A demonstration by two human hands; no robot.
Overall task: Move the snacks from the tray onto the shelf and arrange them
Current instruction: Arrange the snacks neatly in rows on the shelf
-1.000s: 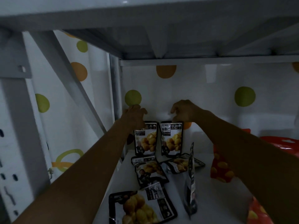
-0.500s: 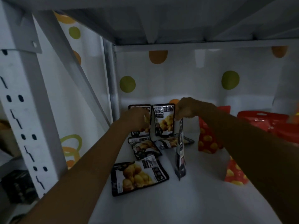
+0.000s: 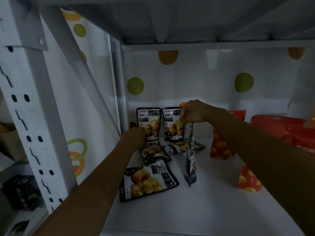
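Two black snack pouches stand upright against the back wall of the white shelf. In front of them lie three more black pouches: one flat, one behind it and the nearest one. My right hand pinches the top of a black pouch that stands edge-on to me on the shelf. My left hand sits with curled fingers at the lower left corner of the left upright pouch; whether it holds anything is hidden.
Red snack pouches stand to the right, with a red stack at the back right. A white perforated post and a diagonal brace bound the left side. The upper shelf hangs low overhead.
Both hands have come back from the tops of the two upright pouches. The right hand now holds the edge-on pouch's top; the left hand has dropped lower. The view has pulled back.
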